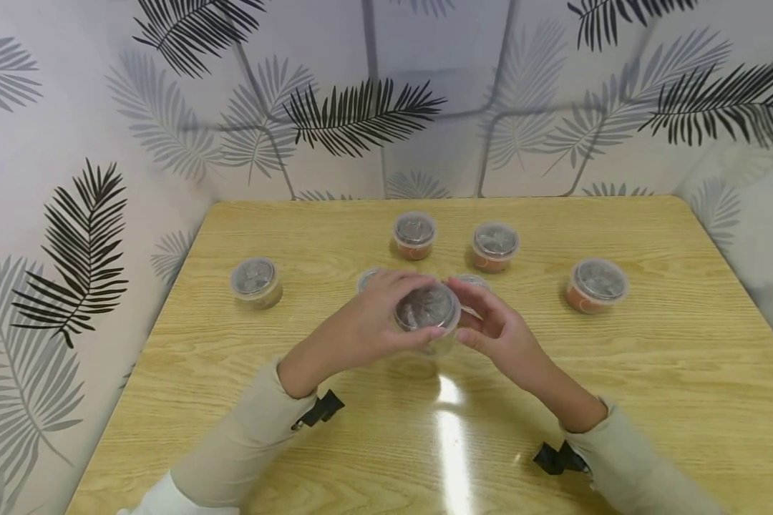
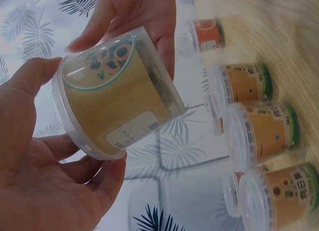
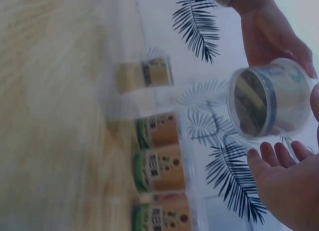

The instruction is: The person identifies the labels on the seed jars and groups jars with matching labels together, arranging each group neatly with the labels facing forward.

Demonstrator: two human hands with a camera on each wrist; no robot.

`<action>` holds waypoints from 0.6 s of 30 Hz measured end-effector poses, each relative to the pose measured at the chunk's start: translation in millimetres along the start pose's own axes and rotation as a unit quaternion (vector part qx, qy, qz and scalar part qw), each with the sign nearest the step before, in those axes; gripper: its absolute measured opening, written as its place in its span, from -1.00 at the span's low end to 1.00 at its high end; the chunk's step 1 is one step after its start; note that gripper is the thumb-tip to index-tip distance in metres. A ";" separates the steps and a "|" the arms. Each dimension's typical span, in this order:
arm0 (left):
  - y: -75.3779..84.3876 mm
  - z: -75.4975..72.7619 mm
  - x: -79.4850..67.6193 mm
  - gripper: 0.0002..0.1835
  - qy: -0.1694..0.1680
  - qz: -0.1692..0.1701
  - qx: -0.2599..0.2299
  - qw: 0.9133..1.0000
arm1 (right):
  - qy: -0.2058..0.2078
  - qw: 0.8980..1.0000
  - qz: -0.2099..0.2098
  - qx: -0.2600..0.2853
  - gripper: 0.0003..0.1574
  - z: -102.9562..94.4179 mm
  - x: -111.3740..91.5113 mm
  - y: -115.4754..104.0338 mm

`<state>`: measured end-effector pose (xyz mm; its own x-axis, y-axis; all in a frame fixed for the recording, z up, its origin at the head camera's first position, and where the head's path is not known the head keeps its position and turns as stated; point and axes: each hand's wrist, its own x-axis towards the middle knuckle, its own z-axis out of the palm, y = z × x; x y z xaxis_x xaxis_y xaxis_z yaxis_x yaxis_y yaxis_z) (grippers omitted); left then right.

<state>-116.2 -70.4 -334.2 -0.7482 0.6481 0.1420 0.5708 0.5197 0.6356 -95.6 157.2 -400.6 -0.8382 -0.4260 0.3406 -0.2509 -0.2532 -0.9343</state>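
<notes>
My left hand (image 1: 373,315) grips a clear lidded plastic tub (image 1: 427,307) by its lid end, thumb and fingers spread round the rim. The tub is held up over the table and, in the left wrist view, shows a tan label with sunflowers and a white sticker (image 2: 132,131). My right hand (image 1: 505,336) is at the tub's right side, with fingers loosely bent and fingertips right at the rim. In the right wrist view its fingers (image 3: 281,155) lie below the tub, palm turned toward it. Both hands partly hide tubs behind them.
Similar lidded tubs stand about the wooden table (image 1: 232,443): one at left (image 1: 255,282), two at the back, including a red-based tub (image 1: 415,236), and one at right (image 1: 597,286). Orange-labelled tubs (image 2: 261,133) stand in a row behind the hands. Leaf-patterned fabric borders the table.
</notes>
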 end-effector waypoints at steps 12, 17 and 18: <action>-24.4 -39.3 -9.5 -0.32 0.034 0.031 0.049 0.998 | 0.056 0.972 0.104 -0.203 -0.39 -68.7 23.2 -15.1; -48.7 -64.1 -18.9 -0.33 0.058 0.014 0.055 0.997 | 0.056 0.949 0.136 -0.280 -0.30 -97.0 36.3 -14.4; -54.0 -68.1 -20.8 -0.33 0.063 0.012 0.054 0.996 | 0.054 0.943 0.139 -0.297 -0.28 -102.0 39.2 -13.2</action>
<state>-154.5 -149.9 -319.8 -0.7668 0.5896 0.2537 0.6166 0.5668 0.5464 -174.5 232.4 -385.7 -0.9480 -0.3050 0.0907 -0.2139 0.4000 -0.8912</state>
